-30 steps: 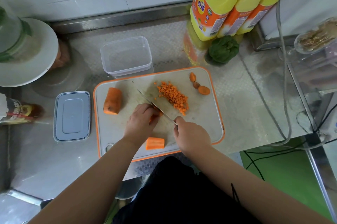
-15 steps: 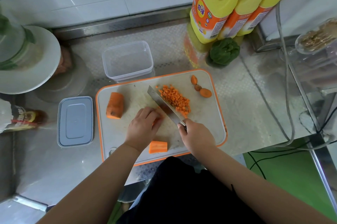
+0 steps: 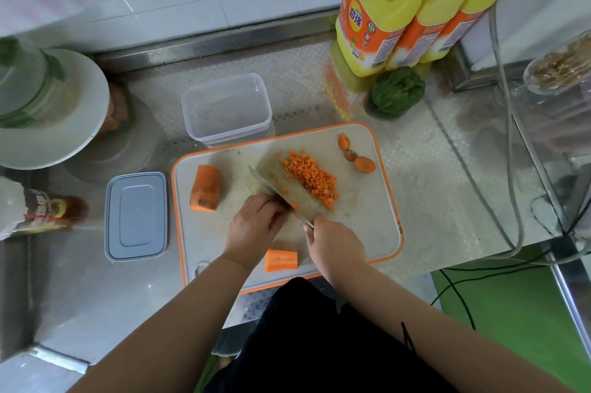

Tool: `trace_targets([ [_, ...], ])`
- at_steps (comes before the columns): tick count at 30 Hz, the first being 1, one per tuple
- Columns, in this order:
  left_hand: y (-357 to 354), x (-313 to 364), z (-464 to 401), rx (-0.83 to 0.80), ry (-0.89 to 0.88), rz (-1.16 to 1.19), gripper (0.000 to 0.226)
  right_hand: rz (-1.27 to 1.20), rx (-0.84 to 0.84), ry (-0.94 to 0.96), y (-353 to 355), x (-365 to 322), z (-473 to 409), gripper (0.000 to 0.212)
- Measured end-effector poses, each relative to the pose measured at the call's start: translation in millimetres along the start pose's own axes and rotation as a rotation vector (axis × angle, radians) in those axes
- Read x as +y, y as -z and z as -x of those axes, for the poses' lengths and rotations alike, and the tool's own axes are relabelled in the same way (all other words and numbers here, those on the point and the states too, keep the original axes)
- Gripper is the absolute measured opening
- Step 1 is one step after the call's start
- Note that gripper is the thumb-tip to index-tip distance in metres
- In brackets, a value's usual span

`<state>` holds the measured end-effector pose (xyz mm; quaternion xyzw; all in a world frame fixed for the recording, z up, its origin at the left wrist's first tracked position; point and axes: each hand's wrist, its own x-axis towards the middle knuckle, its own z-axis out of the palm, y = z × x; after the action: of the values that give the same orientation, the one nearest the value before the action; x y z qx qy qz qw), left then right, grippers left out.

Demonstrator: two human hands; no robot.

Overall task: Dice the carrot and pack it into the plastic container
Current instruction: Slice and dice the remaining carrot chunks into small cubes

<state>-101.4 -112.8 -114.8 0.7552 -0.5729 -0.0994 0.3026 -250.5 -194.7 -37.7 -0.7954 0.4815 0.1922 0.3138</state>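
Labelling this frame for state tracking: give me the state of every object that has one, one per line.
Clear plastic container: open, empty, upright beyond the board.
Grey rectangular lid: off, flat on the counter.
Pile of diced carrot: on the orange-rimmed cutting board.
Large carrot chunk: uncut.
Small carrot piece: uncut, near board edge.
Steel knife: blade down, gripped by right hand.
Left hand: holding carrot being cut.
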Motion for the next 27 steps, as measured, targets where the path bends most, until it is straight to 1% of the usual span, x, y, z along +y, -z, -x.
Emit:
trace_targets([
  [2,0.9,0.8,0.3,-0.002,-0.035,-0.019,0.011,-0.075,-0.005,-0.006,5.5,0.9,-5.7,0.033],
  [5,6.6,6.0,2.6,0.019,0.012,-0.005,0.014,-0.125,-0.013,0.009,12.2,7.0,-5.3,0.032],
  [8,11.1,7.9,2.5,0.045,0.017,-0.043,0.021,-0.056,0.02,0.061,10.5,10.1,6.7,0.029],
  [11,10.1,3.9,4.2,0.016,-0.01,-0.064,0.022,0.006,0.015,0.092,5.4,8.7,19.0,0.028],
  [13,8.4,2.3,5.5,0.001,0.013,-0.049,0.023,0.026,0.011,0.086,4.1,7.1,20.9,0.027],
  [17,6.8,1.8,6.1,0.007,0.04,-0.001,0.026,0.058,-0.014,0.019,-0.1,0.0,10.9,0.012],
  [19,5.7,1.1,6.9,0.016,0.031,0.011,0.025,0.044,-0.017,-0.011,-4.3,-4.2,6.7,0.015],
  [23,5.4,0.8,6.6,0.025,-0.012,-0.015,0.02,-0.036,-0.011,0.009,-0.8,-2.6,-1.2,0.033],
  [25,7.2,1.2,7.8,0.03,-0.013,-0.021,0.019,-0.108,-0.024,0.002,6.9,2.2,-2.9,0.034],
  [27,10.7,3.0,9.1,0.053,-0.015,-0.019,0.018,-0.11,-0.003,0.021,11.6,6.1,0.6,0.031],
])
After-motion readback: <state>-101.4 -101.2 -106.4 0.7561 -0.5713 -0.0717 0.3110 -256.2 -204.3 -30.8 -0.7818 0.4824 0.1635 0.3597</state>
